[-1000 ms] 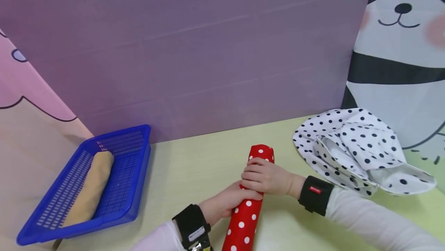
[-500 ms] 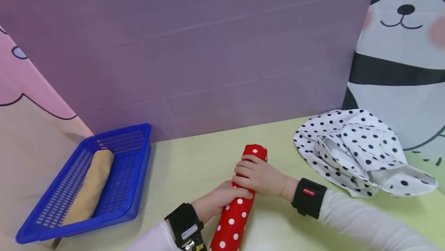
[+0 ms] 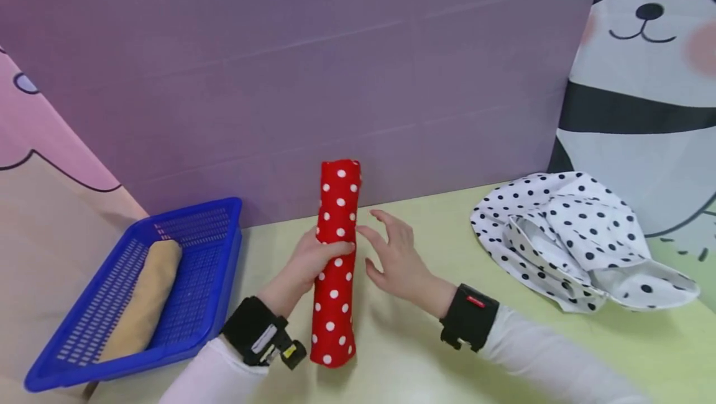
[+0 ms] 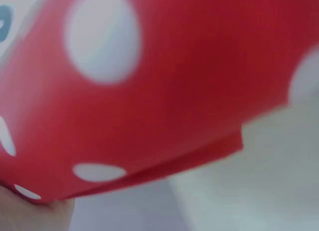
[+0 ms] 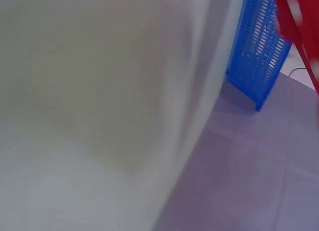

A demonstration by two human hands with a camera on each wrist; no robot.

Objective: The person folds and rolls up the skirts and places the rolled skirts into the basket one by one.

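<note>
The left hand (image 3: pixel 310 261) grips the red white-dotted rolled cloth (image 3: pixel 335 261) around its middle, holding it nearly upright at the centre of the frame, its lower end by the pale green table (image 3: pixel 425 354). The right hand (image 3: pixel 394 258) hovers just beside the roll, fingers spread and holding nothing. At lower left, the blue plastic mesh basket (image 3: pixel 212 323) already contains 1 tan rolled cloth (image 3: pixel 146 301). At right, the white black-dotted cloth (image 3: pixel 576 239) lies crumpled and unrolled. By my read: 1 roll stowed, 1 finished and in hand, 1 cloth left to roll.
</note>
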